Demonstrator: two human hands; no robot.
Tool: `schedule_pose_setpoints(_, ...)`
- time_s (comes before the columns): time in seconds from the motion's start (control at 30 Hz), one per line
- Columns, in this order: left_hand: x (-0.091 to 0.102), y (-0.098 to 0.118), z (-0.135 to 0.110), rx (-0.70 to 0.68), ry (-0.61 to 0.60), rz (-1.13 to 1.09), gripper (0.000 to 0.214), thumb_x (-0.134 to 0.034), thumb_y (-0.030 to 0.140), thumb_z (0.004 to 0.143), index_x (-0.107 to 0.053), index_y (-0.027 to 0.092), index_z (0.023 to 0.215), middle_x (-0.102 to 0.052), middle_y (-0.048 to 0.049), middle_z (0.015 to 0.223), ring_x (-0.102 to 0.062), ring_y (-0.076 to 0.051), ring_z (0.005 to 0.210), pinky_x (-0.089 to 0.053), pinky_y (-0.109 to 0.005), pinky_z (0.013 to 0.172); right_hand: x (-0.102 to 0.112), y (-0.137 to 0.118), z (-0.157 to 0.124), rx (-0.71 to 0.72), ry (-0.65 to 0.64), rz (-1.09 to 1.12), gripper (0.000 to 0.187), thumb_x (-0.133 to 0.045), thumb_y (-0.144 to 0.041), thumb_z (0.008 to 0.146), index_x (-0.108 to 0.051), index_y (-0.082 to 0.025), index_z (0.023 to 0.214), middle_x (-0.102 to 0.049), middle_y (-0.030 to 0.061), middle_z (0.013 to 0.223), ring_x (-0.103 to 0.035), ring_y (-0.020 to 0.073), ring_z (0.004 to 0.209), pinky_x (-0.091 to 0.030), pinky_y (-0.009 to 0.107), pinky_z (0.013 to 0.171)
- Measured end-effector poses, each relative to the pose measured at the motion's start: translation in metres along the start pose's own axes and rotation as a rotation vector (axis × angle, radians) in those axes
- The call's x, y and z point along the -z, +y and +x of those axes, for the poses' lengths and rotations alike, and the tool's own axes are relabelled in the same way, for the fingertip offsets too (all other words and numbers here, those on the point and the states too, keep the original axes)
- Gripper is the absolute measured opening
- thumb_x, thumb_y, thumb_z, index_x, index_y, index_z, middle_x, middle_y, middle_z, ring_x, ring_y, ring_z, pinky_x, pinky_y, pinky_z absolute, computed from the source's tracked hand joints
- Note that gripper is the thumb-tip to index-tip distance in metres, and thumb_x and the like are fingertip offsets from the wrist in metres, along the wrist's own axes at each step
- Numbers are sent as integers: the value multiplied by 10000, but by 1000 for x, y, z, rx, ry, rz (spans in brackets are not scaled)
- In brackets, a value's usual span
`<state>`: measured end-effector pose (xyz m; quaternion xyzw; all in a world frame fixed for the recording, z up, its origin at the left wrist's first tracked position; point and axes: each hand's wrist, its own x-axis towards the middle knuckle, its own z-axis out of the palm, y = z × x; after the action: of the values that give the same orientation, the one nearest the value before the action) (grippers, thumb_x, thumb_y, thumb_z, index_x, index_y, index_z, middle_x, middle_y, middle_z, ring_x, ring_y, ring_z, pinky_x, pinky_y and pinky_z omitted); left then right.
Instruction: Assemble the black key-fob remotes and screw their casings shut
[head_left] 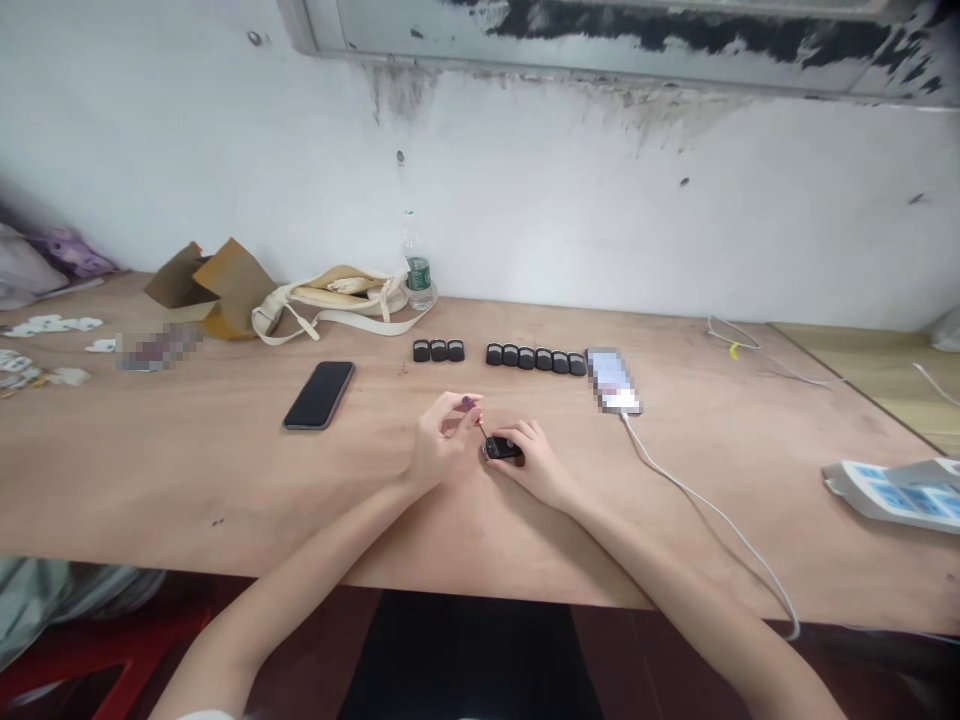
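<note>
At the middle of the wooden table [187, 500], my left hand [439, 445] pinches a small screwdriver [474, 415] with a purple top, its tip down at a small black device [501, 449]. My right hand [536, 465] closes around that black device and holds it against the tabletop. Both hands touch or nearly touch each other over it. Behind them lie two rows of similar black devices, three on the left [439, 351] and several on the right [535, 358].
A black phone [319, 394] lies left of my hands. A lit phone [613, 381] with a white cable [697, 500] lies to the right. A power strip [896, 493] sits far right. A cream bag [334, 297], brown paper [217, 285] and a water bottle [417, 262] stand by the wall.
</note>
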<state>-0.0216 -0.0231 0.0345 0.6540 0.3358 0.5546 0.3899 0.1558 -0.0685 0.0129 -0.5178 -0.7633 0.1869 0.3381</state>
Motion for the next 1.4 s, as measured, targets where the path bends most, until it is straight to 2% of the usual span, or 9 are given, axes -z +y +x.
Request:
schedule_pose_setpoints(0.27, 0, 1, 0, 1, -8, 0, 225, -597, 344, 855, -639, 189, 1012, -581, -22, 880, -634, -118, 746, -582, -243, 687, 1, -1, 0, 7, 1, -13, 249, -655, -314, 818, -604, -245, 1051, -608, 63, 1032, -507, 237, 981, -459, 424, 889)
schedule_pose_setpoints(1.0, 1, 6, -1, -21, -21, 67, 216, -588, 352, 860, -642, 195, 999, -603, -42, 940, -643, -144, 842, -584, -233, 691, -1, 1, 0, -2, 2, -3, 249, -659, -301, 814, -601, -255, 1052, -604, 58, 1020, -514, 241, 970, -459, 428, 879)
schedule_pose_setpoints(1.1, 2, 7, -1, -62, -49, 109, 229, -589, 347, 861, -648, 212, 1036, -618, -43, 948, -646, -142, 851, -586, -223, 687, -1, 0, -1, -13, 15, -19, 237, -665, -304, 809, -606, -256, 1034, -599, 54, 977, -515, 239, 946, -468, 415, 847)
schedule_pose_setpoints(1.23, 3, 11, 4, -57, -133, 97, 352, -569, 326, 878, -566, 255, 1222, -662, -37, 976, -672, -147, 874, -591, -275, 775, 0, -2, -2, -30, 44, -56, 200, -666, -322, 807, -615, -253, 987, -583, 51, 937, -516, 239, 927, -474, 404, 815)
schedule_pose_setpoints(1.33, 4, 18, 9, -56, -208, 97, 310, -538, 319, 896, -585, 246, 1194, -680, -43, 996, -680, -156, 872, -590, -304, 800, 0, -3, -3, -38, 50, -77, 197, -669, -330, 804, -615, -251, 977, -576, 51, 922, -514, 243, 906, -476, 410, 797)
schedule_pose_setpoints(1.4, 3, 24, 12, -85, -193, 115, 259, -560, 316, 882, -629, 228, 1116, -677, -51, 990, -671, -156, 858, -589, -298, 786, 0, -3, -3, -38, 53, -81, 200, -674, -320, 801, -613, -254, 980, -575, 53, 923, -510, 249, 912, -475, 416, 800)
